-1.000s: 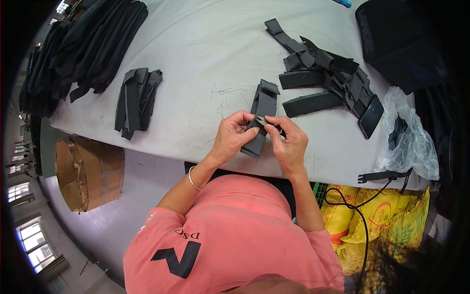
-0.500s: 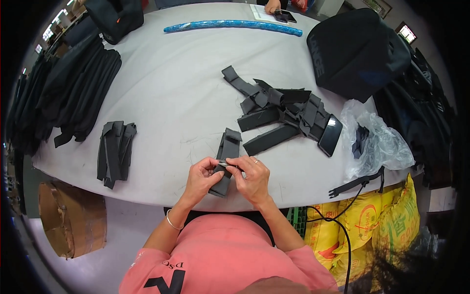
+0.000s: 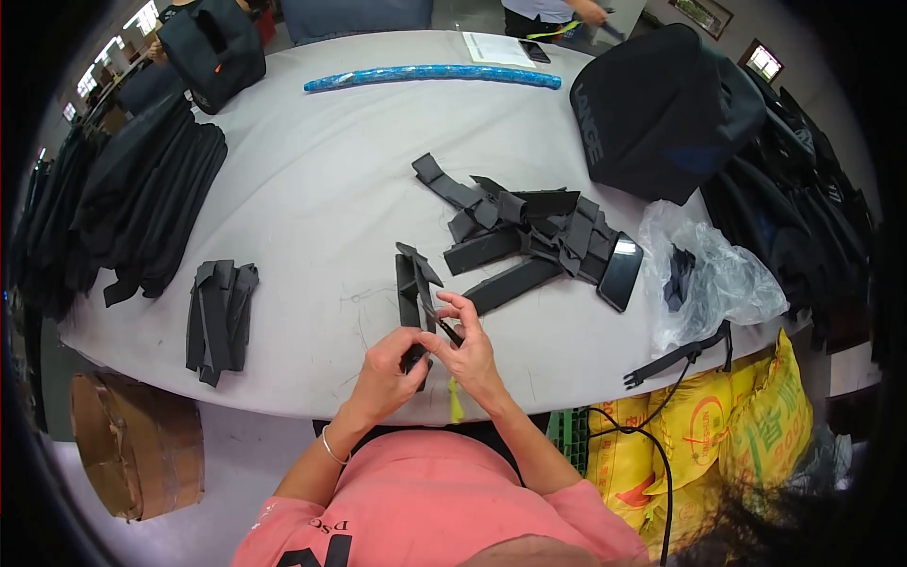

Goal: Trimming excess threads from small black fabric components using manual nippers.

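A folded black fabric strip (image 3: 408,288) stands turned on its edge near the table's front. My left hand (image 3: 389,370) is closed on its near end, thumb and fingers pinching it. My right hand (image 3: 472,359) holds small dark thread snips (image 3: 446,327), their narrow blades alongside the strip. Below that hand hangs a yellow-green ribbon (image 3: 455,402), seemingly tied to the snips. Beyond my hands lies a loose pile of similar black strips (image 3: 529,227). Off to the left sits a neater stack of strips (image 3: 219,321).
A phone (image 3: 620,272) lies beside the pile, near a clear plastic bag (image 3: 723,283) and a buckled strap (image 3: 675,357). Black bags (image 3: 661,113) stand right; black fabric pieces (image 3: 156,198) lie left. A blue-wrapped roll (image 3: 430,74) crosses the far side. Another person's hand (image 3: 590,11) shows beyond.
The strip has been turned from lying flat onto its edge. My right hand's fingers have lifted and spread around the snips, and the ribbon has come into sight. The view has shifted slightly.
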Demonstrator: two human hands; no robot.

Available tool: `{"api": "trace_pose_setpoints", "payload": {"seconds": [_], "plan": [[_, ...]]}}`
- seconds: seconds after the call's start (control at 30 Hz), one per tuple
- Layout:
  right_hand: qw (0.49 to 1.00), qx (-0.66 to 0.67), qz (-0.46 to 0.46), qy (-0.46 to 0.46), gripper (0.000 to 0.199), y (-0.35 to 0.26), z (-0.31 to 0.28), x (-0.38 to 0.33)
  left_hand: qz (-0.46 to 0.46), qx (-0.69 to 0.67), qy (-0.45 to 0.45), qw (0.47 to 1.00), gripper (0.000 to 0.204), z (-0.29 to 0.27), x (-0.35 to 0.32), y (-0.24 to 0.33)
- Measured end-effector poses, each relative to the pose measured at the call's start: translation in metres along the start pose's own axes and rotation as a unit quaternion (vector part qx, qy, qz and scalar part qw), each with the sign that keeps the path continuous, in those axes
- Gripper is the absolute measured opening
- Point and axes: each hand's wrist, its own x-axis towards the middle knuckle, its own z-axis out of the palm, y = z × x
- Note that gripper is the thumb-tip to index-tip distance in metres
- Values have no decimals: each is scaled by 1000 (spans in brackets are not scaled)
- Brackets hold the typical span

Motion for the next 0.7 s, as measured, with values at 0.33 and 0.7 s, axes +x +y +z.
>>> {"api": "trace_pose_setpoints", "payload": {"seconds": [0.33,0.7], "plan": [[984,164,54,49,37,18,-8,11,20,-78,11,997,35,15,6,-17],[990,130,-25,47,33,30,2,-4,-223,-262,-28,938,65,10,31,-44]]}}
